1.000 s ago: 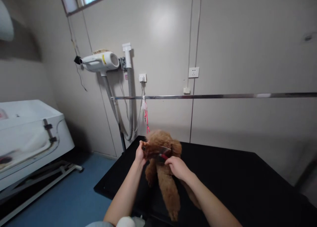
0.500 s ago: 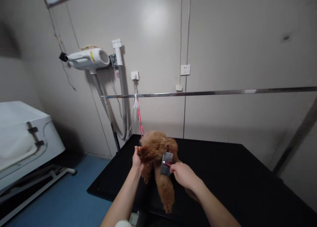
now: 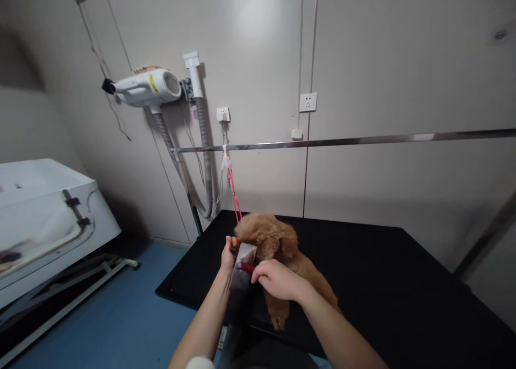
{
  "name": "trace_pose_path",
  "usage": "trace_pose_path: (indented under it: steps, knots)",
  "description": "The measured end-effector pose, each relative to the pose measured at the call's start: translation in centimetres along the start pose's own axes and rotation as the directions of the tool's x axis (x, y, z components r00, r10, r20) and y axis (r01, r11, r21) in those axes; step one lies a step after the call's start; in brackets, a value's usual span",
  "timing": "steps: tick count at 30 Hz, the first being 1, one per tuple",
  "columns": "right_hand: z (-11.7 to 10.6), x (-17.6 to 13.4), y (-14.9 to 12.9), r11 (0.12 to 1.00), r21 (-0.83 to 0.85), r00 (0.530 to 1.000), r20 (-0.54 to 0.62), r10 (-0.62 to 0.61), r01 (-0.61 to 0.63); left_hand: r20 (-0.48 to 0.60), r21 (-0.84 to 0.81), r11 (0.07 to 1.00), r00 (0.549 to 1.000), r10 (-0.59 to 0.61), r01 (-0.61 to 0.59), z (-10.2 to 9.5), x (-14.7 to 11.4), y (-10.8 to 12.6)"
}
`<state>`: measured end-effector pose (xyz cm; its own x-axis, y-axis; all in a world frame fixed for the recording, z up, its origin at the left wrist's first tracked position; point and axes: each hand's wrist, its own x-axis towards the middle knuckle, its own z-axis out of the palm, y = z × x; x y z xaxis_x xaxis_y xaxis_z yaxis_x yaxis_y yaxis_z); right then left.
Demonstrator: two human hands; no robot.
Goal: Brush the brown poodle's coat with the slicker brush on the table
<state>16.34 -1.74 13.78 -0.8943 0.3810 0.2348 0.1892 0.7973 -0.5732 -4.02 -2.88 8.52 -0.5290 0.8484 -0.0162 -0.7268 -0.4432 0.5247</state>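
Note:
A curly brown dog is on the black grooming table, its head toward the left. My left hand holds the dog at the muzzle, fingers curled up against its fur; part of the grip is hidden. My right hand is closed round the dark red handle of a slicker brush. The brush's flat grey back faces me, just below the dog's face and close to my left hand. Its bristles are turned away from view. One front leg of the dog hangs below my right wrist.
A metal bar crosses above the table, with a pink leash loop hanging from it near the dog's head. A white dryer with a grey hose is on the wall. At left stands a white tub.
My right hand has moved the brush left, from the dog's chest and shoulder to below its face. The dog's head stays in my left hand. The camera view has shifted slightly.

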Motion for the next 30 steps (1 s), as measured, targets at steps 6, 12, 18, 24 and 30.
trace_pose_path:
  steps: [6,12,18,24,30]
  knots:
    - [0.4,-1.3,1.5,0.982,-0.036,0.983,0.010,0.184,-0.184,-0.042,0.018,0.990,0.989,-0.140,0.141,-1.3,-0.5,0.2]
    - [2.3,-0.2,-0.2,0.991,0.129,1.000,-0.018,0.023,-0.021,0.000,-0.021,0.997,0.997,-0.080,0.080,-1.4,0.1,-0.5]
    - [6.9,-2.3,2.7,0.732,0.451,0.857,0.334,0.392,-0.511,-0.042,-0.048,0.975,0.974,-0.221,0.219,-2.5,0.6,-0.6]
    - [10.6,-0.4,1.6,0.585,0.759,0.916,0.038,0.399,-0.287,-0.077,-0.105,0.963,0.964,-0.255,0.247,-3.3,1.8,-1.6]
    - [12.8,-1.3,1.1,0.262,0.895,0.896,0.254,0.365,-0.360,-0.104,-0.099,0.975,0.972,-0.209,0.199,-3.8,2.8,-1.9]
